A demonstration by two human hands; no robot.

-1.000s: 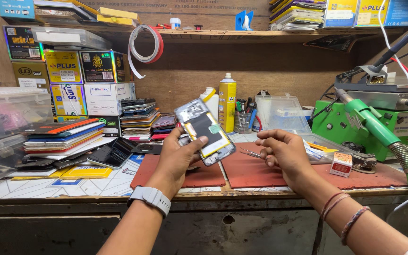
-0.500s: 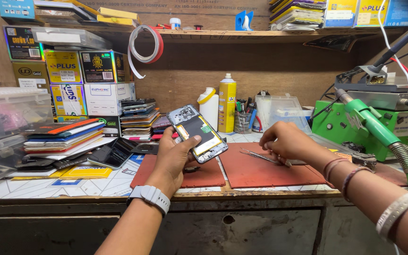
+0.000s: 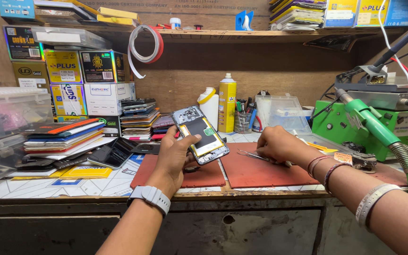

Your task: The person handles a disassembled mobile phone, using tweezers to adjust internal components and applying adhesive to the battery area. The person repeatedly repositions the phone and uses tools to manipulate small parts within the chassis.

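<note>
I am holding the opened phone [image 3: 199,134] up in my left hand [image 3: 175,153] to see inside, while my right hand [image 3: 279,145] is pinching the tweezers [image 3: 256,156] lying on the red mat [image 3: 260,172].

what the view hides or cuts off

the left hand [image 3: 174,156] covers the lower left edge of the opened phone [image 3: 199,134], so the grip beneath cannot be seen; the right hand [image 3: 279,145] hides the handle end of the tweezers [image 3: 255,156], and whether its fingers pinch them cannot be told. the right forearm runs out at the picture's right edge and blocks the bench's front right corner. the clear plastic boxes [image 3: 5,127] at the bench's left edge are cut off by the frame, their contents a blur. the green hose [image 3: 393,146] leaves at the right edge. the small tools in the cup [image 3: 244,118] at the bench's back edge are too small to tell apart.
</note>
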